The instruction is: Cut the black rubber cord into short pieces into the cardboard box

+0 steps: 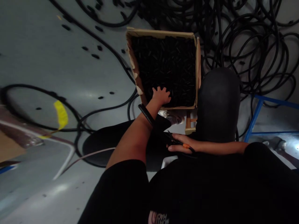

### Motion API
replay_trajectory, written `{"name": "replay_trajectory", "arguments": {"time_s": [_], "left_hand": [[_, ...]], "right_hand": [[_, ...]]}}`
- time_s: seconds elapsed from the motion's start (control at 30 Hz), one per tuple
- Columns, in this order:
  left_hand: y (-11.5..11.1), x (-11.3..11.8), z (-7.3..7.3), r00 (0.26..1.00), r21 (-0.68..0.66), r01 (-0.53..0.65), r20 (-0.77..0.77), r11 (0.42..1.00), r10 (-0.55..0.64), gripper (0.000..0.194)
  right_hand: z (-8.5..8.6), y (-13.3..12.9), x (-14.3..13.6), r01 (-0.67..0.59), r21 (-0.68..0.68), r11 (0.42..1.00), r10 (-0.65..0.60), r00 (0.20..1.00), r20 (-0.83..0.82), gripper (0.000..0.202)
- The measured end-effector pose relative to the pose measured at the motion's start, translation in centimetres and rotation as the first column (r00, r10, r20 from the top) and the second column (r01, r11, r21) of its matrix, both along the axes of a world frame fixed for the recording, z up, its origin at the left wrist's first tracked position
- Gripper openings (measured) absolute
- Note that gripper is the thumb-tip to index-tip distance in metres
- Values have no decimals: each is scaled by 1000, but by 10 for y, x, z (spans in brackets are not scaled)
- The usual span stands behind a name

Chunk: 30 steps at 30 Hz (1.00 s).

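Observation:
My left hand (161, 95) reaches over the near edge of a cardboard box (161, 32), its fingers spread on the short black pieces (167, 67) that fill it. Nothing shows gripped in those fingers. A black band circles my left wrist. In front of my body, my right hand (181, 143) is closed around a pair of scissors (186, 146), dark with an orange patch on the handle. The scissors' pointed tips face left, and dark clothing behind them blurs their outline.
Coils of black hose (252, 40) lie on the floor at the back right, with more loops at left. Loose black pieces (95, 56) are scattered about. A yellow strip (61, 115) lies left, a blue frame (254, 116) stands right, and a wooden stool (189, 123) is beneath the box.

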<state>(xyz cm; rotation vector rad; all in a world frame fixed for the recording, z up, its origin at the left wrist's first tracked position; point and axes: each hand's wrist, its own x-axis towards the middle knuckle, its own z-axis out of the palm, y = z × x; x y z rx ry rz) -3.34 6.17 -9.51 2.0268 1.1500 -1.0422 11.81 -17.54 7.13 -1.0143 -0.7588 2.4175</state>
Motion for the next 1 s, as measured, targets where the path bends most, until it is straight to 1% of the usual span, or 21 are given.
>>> {"name": "replay_trajectory", "arguments": {"time_s": [0.13,0.27,0.33,0.43,0.47,0.5,0.57,0.63,0.73,0.8,0.87,0.93,1.0], "left_hand": [[-11,-20,19,1000,25,-19,-21,999,20,67],[-13,-31,28,995,-20,-48,-86,999,46,68],[-11,-31,30,989,-56,-69,-132,996,61,73],[-5,-23,33,975,-88,-141,-186,986,123,95],[-2,-20,34,973,-83,-159,-180,984,142,98],[0,-16,34,974,-72,-170,-162,983,156,97],[5,-5,32,981,-35,-169,-97,985,165,83],[9,8,24,986,0,-165,-17,986,165,71],[12,33,2,970,-3,-213,122,977,212,68],[14,51,-17,934,-47,-286,211,957,289,71],[15,68,-37,885,-95,-367,272,925,379,75],[16,81,-54,840,-123,-445,285,887,461,80],[18,90,-68,812,-124,-514,250,849,528,87]], "right_hand": [[0,-2,-2,-29,19,999,30,999,-25,63],[-1,-5,-4,-59,23,998,59,998,-18,60],[-3,-7,-5,-58,33,998,59,998,-16,59],[-4,-10,-6,-54,41,998,55,998,-4,60],[-5,-10,-6,-54,42,998,53,999,3,61],[-5,-11,-6,-52,43,998,51,999,10,61],[-3,-10,-6,-45,44,998,44,999,23,63],[1,-8,-3,-27,41,999,26,999,34,64],[9,-3,6,19,21,1000,-20,998,56,64],[15,0,12,44,10,999,-44,996,75,64],[18,2,17,68,15,998,-69,994,87,62],[18,2,18,84,40,996,-86,994,69,61],[16,2,18,86,62,994,-90,995,50,59]]}}
